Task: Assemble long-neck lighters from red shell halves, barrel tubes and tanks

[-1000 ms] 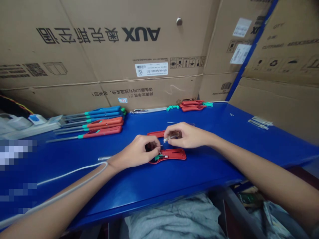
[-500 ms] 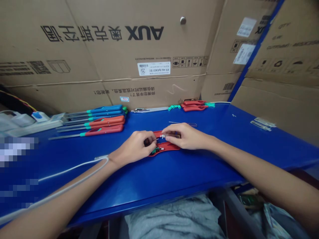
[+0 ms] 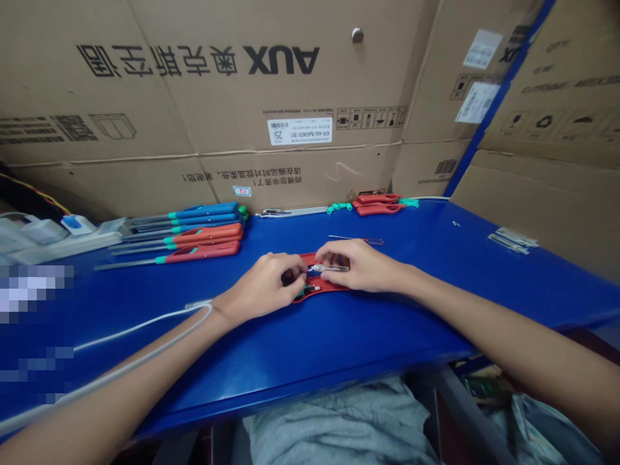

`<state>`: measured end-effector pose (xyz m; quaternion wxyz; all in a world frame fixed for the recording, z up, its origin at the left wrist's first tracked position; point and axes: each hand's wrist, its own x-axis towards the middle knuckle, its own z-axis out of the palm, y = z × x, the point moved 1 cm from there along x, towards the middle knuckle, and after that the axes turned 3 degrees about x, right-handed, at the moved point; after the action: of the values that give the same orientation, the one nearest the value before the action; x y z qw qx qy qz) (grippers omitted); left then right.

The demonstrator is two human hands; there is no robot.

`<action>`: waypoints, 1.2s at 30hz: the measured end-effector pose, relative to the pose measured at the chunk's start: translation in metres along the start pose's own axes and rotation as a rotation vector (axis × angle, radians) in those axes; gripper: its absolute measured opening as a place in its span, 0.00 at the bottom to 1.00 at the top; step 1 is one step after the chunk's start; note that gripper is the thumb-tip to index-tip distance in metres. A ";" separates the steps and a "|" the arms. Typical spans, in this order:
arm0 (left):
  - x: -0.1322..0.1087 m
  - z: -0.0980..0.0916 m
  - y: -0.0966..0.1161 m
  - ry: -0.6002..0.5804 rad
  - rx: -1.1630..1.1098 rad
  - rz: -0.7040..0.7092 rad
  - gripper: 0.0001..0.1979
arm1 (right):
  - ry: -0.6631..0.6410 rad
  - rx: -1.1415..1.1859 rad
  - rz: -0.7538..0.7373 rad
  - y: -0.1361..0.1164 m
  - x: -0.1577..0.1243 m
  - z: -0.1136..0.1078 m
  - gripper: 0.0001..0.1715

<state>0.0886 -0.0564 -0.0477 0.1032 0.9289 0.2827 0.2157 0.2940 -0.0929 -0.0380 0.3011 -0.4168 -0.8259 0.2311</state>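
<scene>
A red handle shell [image 3: 329, 285] lies on the blue table between my hands, with small green and dark parts inside it. My right hand [image 3: 353, 265] is closed round a clear tube-like piece [image 3: 334, 268] with a white tip that points left. From the left, my left hand [image 3: 281, 279] reaches over the shell's end, thumb and forefinger pinched close to that white tip. Whatever sits between those fingertips is too small to make out.
Blue and red lighters [image 3: 203, 252] with long metal rods lie at left. Red handles [image 3: 380, 205] and thin rods [image 3: 295, 212] lie along the cardboard wall [image 3: 290, 90]. A white cable [image 3: 145, 329] crosses by my left wrist. Clear pieces [image 3: 513, 239] lie at right.
The clear piece in my right hand has turned and shows more of its length, its tip nearer my left fingers. Both hands have hardly moved.
</scene>
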 end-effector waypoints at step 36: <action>0.000 0.002 0.000 0.011 -0.115 0.025 0.05 | 0.160 -0.097 -0.138 0.004 0.001 0.014 0.07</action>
<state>0.0891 -0.0565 -0.0497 0.1520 0.9237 0.2588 0.2380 0.2864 -0.0919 -0.0499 0.3609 -0.3902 -0.8361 0.1357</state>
